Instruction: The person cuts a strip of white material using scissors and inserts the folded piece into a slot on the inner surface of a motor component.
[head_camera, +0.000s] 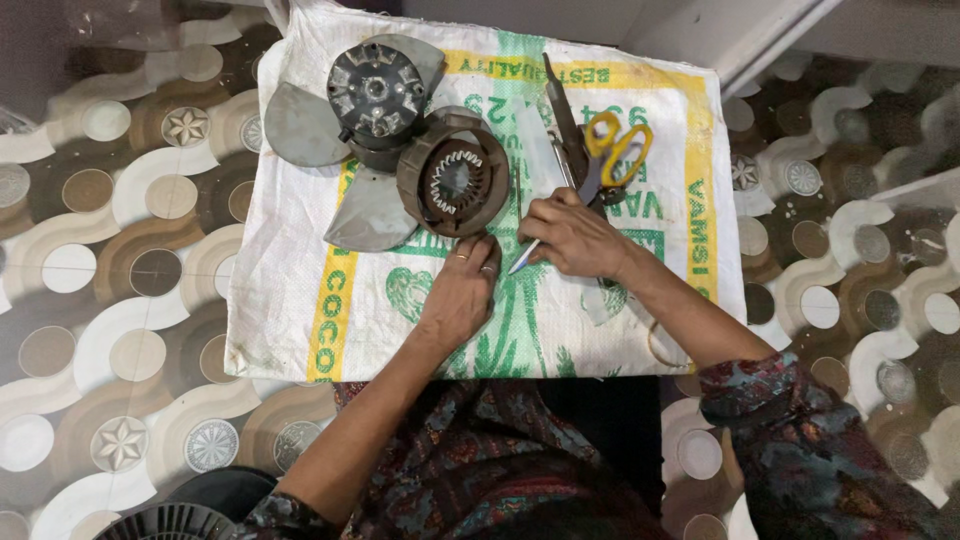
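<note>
Motor housing (453, 180) on sack (300, 290), left hand (458, 295) touching

My left hand (458, 295) wears two rings; both my arms emerge from dark, paisley-patterned sleeves (800, 440) pushed above the elbows.

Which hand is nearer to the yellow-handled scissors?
The right hand. It sits just below and left of the yellow-handled scissors, holding a thin white tool. The left hand is farther left, fingertips at the round brown motor housing.
</note>
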